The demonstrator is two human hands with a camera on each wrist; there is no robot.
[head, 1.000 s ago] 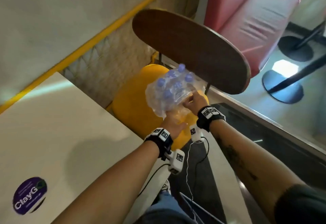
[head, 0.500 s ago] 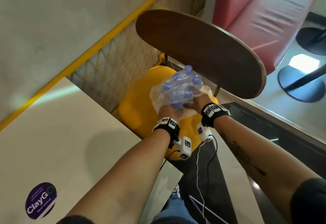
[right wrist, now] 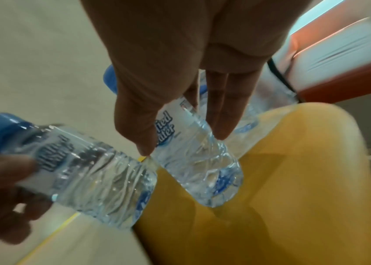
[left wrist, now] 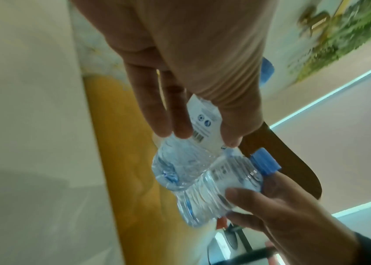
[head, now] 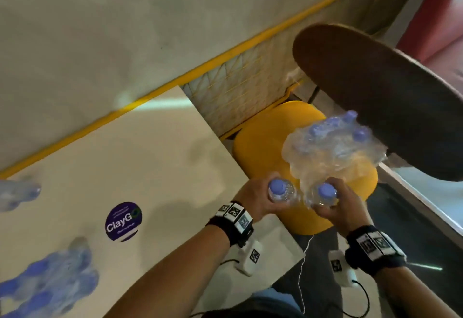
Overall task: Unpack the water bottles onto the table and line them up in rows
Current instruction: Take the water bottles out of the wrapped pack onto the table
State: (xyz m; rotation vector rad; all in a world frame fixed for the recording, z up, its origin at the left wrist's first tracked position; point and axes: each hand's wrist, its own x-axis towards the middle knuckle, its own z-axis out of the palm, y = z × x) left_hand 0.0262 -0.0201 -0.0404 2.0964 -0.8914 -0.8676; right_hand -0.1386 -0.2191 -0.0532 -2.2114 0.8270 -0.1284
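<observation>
A torn clear plastic pack (head: 330,147) with several blue-capped water bottles lies on the yellow chair seat (head: 260,139). My left hand (head: 263,201) grips one small bottle (head: 280,192) upright just in front of the pack, by the table corner. My right hand (head: 338,203) grips a second bottle (head: 324,195), which still touches the loose wrap. In the left wrist view my fingers (left wrist: 157,114) wrap the labelled bottle (left wrist: 184,163). The right wrist view shows my right-hand bottle (right wrist: 198,161) above the seat and the left-hand bottle (right wrist: 84,170) beside it.
The white table (head: 140,162) with a purple round sticker (head: 124,221) lies to the left. Blurred bottles stand on it at the near left (head: 50,280) and far left (head: 17,192). The brown chair back (head: 375,97) overhangs the pack. A wall runs behind.
Both hands have drawn back from the pack toward me, each now holding one bottle. The head view has swung left, showing more of the table and the bottles on it.
</observation>
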